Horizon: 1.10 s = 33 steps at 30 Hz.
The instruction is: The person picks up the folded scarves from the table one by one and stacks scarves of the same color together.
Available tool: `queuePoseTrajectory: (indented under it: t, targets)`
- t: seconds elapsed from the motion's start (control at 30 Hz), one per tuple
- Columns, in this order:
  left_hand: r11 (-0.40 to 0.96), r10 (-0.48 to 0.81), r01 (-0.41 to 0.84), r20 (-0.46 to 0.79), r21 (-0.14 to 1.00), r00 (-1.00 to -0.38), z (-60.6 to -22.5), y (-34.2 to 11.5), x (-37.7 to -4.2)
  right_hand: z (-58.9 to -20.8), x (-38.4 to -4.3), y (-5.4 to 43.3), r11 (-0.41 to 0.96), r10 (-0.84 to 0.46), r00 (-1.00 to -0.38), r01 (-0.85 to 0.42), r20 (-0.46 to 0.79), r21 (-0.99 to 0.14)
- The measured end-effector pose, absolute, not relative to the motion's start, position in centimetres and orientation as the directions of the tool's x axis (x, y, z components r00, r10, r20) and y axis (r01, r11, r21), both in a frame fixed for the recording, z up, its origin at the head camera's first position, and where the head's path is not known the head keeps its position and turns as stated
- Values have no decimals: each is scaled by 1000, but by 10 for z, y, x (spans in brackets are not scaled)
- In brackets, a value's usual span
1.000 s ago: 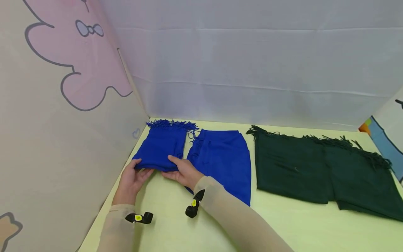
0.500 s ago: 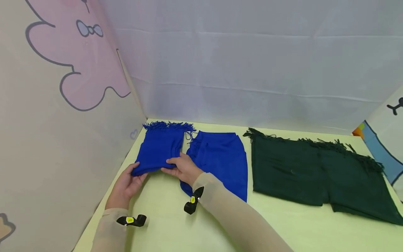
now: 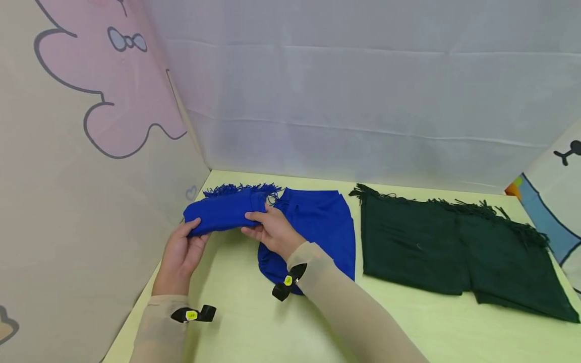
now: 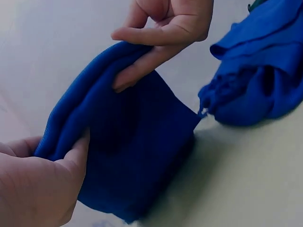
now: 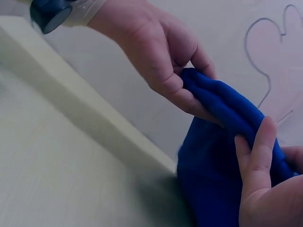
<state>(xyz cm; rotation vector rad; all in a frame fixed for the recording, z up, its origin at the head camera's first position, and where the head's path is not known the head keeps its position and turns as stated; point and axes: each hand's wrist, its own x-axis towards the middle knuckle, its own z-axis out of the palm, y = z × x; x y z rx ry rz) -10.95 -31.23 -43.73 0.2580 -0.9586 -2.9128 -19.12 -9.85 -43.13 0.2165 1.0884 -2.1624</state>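
A folded blue scarf (image 3: pixel 222 210) with a fringe (image 3: pixel 231 189) along its far end is at the table's far left. Its near edge is raised off the table in both hands. My left hand (image 3: pixel 183 252) pinches the left corner, thumb on top and fingers beneath. At the right corner my right hand (image 3: pixel 277 233) grips the same edge in a like way. The left wrist view shows the scarf's (image 4: pixel 137 142) layered edge bending between the two hands, its underside facing that camera. In the right wrist view the scarf (image 5: pixel 213 156) hangs down from the fingers.
Just right of the hands lies a second blue fringed cloth (image 3: pixel 322 227), partly behind the right forearm. Dark green fringed cloth (image 3: pixel 413 247) lies farther right in two side-by-side panels. A patterned wall (image 3: pixel 113 201) borders the left table edge; a pale curtain (image 3: pixel 340 101) stands behind.
Both hands have lifted the near edge of the blue scarf and moved it away from me toward the fringe. Less of its flat top shows now. The other cloths stay put.
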Motion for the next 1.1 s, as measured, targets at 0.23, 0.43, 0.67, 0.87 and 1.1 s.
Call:
queuePoseTrajectory:
  t: [0.23,0.43,0.67,0.87,1.1]
  targets:
    - [-732,-219,133,-47,668,-975,-410,-286,-110,-409,-189,-76,-468,-549,-773,599,-318,-649]
    - [-669,-283,239,57,704,-958,-393,-266,-111,-393,-186,-58,-487,-551,-798,545,-244,-682]
    - [-621,-255,236,93,747,-963,-379,-245,-122,-384,-192,-32,-508,-501,-848,449,-172,-735]
    - [-636,-219,228,111,737,-969,-375,-227,-138,-378,-195,-10,-514,-454,-880,385,-137,-766]
    - [-673,-133,169,107,720,-985,-371,-199,-162,-374,-202,18,-542,-360,-930,278,-81,-793]
